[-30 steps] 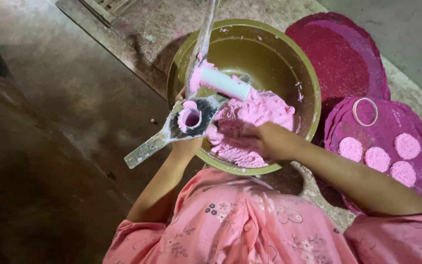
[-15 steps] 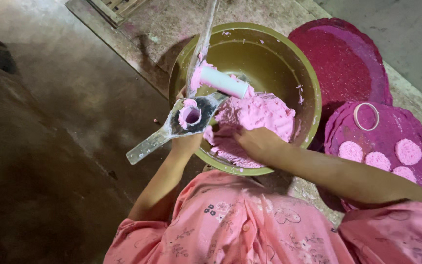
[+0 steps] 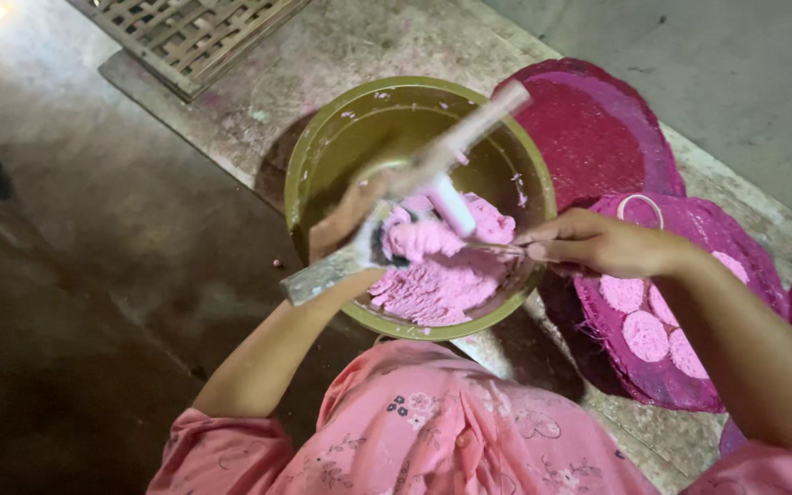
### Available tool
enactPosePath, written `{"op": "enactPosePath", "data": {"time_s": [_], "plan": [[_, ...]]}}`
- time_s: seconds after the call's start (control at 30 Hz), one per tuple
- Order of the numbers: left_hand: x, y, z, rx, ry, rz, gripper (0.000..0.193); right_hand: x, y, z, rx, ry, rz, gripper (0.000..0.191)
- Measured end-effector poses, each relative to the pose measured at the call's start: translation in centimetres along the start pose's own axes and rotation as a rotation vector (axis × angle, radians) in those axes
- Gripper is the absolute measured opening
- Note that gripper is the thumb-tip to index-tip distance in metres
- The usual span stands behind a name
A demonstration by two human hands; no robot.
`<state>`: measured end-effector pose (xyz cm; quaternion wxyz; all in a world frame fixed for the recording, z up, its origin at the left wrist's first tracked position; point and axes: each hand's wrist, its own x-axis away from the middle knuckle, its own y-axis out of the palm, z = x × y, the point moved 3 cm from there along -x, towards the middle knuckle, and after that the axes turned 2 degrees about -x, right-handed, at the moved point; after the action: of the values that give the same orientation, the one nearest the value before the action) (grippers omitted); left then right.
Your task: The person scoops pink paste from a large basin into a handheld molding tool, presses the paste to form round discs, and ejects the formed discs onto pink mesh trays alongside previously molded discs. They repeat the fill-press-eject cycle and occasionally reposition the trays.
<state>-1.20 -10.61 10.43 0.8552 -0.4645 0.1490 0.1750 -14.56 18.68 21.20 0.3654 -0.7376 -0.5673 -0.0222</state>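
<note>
My left hand grips a metal press packed with pink dough and holds it over an olive-green bowl. The press's long lever points up to the right, and its flat handle sticks out over the bowl's left rim. More pink dough lies in the bowl's near half. At the bowl's right rim, my right hand pinches a thin stick whose tip points at the press's mouth. The view is blurred around the press.
Magenta round woven mats lie to the right of the bowl: one bare, one carrying several flat pink dough discs and a white ring. A woven bamboo tray sits at the top left. The dark floor drops away on the left.
My right hand has come out of the dough and moved to the bowl's right rim, now holding a thin stick. The press's lever has swung to the right.
</note>
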Motion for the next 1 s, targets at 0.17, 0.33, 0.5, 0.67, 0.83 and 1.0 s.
{"op": "enactPosePath", "data": {"time_s": [0.17, 0.33, 0.5, 0.67, 0.83, 1.0], "plan": [[-1.4, 2.0, 5.2, 0.031, 0.309, -0.004, 0.068, -1.8, 2.5, -6.8, 0.858, 0.191, 0.196, 0.029], [-1.9, 2.7, 6.1, 0.11, 0.107, -0.231, 0.048, -0.7, 6.5, -9.8, 1.114, -0.252, 0.414, 0.039], [-2.5, 0.7, 3.8, 0.143, -0.209, -0.179, 0.042, 3.5, 3.0, -7.0, 0.757, 0.075, 0.57, 0.024], [-3.4, -0.3, 5.1, 0.002, 0.044, 0.326, 0.064, -1.2, 6.6, -5.2, 0.038, -0.242, 0.742, 0.048], [-4.5, -0.2, 2.9, -0.039, -0.101, 0.188, 0.074, -1.9, 10.2, -0.8, -0.064, -0.328, 0.588, 0.046], [-4.6, 1.5, 3.6, -0.258, 0.064, 0.235, 0.061, -2.3, 7.2, 3.3, -0.193, 0.068, 0.569, 0.041]]}}
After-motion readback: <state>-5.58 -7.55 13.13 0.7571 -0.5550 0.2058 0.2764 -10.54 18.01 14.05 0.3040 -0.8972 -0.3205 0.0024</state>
